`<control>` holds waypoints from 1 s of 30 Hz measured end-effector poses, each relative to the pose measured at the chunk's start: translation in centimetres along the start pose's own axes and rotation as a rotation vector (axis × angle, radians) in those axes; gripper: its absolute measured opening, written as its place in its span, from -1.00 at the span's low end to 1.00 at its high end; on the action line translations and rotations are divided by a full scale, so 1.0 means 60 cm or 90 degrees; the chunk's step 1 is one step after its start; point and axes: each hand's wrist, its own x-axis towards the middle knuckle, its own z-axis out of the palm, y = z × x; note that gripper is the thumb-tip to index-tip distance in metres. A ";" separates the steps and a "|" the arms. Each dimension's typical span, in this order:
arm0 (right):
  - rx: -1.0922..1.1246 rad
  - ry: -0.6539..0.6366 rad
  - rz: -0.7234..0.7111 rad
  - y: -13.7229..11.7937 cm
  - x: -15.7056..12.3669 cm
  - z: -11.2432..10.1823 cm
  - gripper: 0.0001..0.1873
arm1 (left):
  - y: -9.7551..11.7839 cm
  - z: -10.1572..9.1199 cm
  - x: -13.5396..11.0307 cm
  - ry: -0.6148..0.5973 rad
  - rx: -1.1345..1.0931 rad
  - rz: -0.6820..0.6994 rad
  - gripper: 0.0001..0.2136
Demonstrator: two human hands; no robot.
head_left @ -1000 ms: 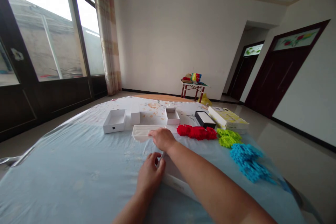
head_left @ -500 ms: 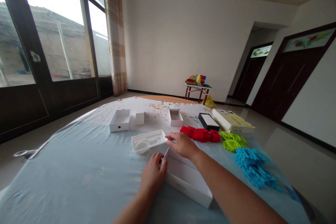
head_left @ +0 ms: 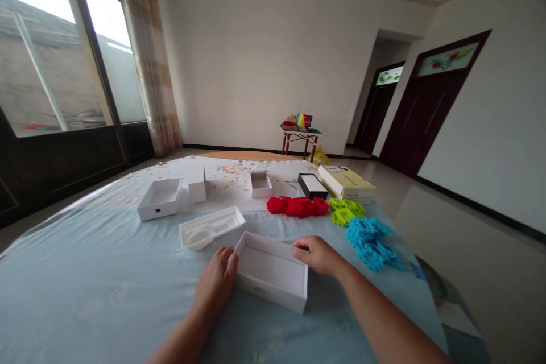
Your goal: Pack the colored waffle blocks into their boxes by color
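left hand (head_left: 215, 281) closed on left end of box (head_left: 273, 270) | right hand (head_left: 319, 255) gripping box's far right corner | box: rigid white cardboard, rectangular, open-topped, flat near front edge of surface (head_left: 106, 284), pale blue cloth | tray (head_left: 211, 227): moulded white plastic, just beyond box, apart | red pile (head_left: 298, 206), green pile (head_left: 345, 211), blue pile (head_left: 370, 237): knobbly, toward right edge

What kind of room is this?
Probably a room in a house: tall windows, a curtain, dark wooden doors, and a cloth-covered table where the left hand and right hand hold a white box.
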 end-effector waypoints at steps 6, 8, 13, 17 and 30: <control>0.078 0.123 -0.007 0.011 0.012 -0.002 -0.68 | -0.004 0.002 -0.002 0.046 -0.108 0.037 -0.63; 0.098 0.137 0.005 0.020 0.018 -0.007 -0.65 | -0.005 0.003 -0.002 0.038 -0.142 0.030 -0.62; 0.152 0.066 0.009 0.041 0.034 -0.013 -0.59 | -0.002 0.005 0.002 0.048 -0.171 0.028 -0.61; 0.191 0.018 0.005 0.038 0.049 -0.002 -0.53 | -0.009 0.008 0.006 0.071 -0.178 0.019 -0.60; 0.134 0.281 0.016 0.088 0.096 -0.018 -0.61 | -0.022 0.015 0.017 0.043 -0.310 -0.089 -0.56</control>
